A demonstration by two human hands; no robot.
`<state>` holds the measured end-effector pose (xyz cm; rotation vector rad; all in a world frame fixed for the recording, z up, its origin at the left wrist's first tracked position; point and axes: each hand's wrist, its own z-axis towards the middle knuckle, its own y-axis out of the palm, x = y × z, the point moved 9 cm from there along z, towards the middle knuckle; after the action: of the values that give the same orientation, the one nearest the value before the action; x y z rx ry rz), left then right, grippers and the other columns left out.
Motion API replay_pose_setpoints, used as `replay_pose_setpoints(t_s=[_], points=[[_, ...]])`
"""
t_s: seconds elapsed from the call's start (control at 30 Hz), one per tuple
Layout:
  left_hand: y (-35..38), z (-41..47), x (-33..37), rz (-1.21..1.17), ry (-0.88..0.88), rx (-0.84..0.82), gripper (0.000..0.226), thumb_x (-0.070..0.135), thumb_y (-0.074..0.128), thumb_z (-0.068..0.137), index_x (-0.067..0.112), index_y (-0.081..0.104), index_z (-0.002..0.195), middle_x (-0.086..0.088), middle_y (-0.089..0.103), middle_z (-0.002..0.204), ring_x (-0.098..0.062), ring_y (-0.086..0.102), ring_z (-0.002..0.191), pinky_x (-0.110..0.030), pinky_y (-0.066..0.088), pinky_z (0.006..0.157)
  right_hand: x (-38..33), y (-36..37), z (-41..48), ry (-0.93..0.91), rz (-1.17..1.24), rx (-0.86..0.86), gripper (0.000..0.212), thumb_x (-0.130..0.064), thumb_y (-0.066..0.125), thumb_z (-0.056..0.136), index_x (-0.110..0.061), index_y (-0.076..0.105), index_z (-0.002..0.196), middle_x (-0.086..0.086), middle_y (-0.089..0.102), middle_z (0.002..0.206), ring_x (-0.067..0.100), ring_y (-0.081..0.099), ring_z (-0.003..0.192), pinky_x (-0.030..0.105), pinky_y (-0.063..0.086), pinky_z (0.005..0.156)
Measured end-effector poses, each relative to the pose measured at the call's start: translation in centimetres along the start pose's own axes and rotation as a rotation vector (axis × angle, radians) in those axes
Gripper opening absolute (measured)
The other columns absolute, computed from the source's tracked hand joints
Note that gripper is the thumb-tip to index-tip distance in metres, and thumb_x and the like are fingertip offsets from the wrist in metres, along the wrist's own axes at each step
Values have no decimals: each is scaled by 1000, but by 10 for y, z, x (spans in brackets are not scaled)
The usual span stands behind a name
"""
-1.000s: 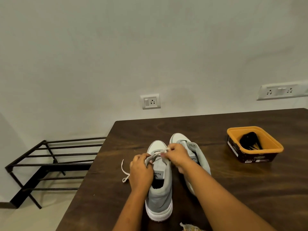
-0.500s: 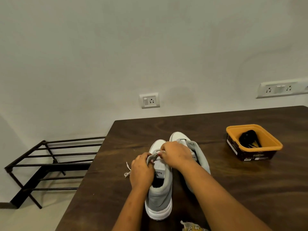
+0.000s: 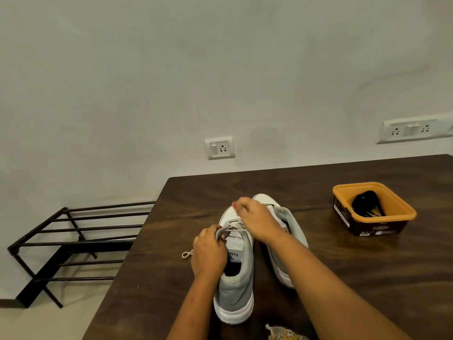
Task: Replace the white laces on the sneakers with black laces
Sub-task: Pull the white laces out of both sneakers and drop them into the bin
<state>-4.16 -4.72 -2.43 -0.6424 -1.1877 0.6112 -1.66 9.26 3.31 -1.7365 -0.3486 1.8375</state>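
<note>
I see the grey-and-white canvas sneaker at lower centre on the dark wooden counter, its long axis running up the frame, toe toward the top. The left hand grips its eyelet flap. The right hand pinches the white lace. The tongue label reads "Vela", with the rest hidden.

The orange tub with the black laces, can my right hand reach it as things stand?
Probably yes. The orange tub sits open on the table, bare wood between it and the sneakers under your right hand. That hand seems to pinch the white lace, so it must let go first.
</note>
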Motion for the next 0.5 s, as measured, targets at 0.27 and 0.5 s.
replay_pose_setpoints(t_s=[0.27,0.5], points=[[-2,-2,1,-6,-11,6,21,16,46,94,20,62,107,1,60,111,-19,51,102,-30,43,80,-5,29,-6,3,-792,-119,19,-20,52,92,-17,66,104,7,64,112,26,62,103,31,43,73],[-4,-3,2,0,-33,7,18,16,43,95,18,60,102,0,60,103,-18,52,97,-28,41,73,2,-6,5,28,375,56,31,-14,49,96,-29,61,72,5,64,95,17,59,88,31,48,82]])
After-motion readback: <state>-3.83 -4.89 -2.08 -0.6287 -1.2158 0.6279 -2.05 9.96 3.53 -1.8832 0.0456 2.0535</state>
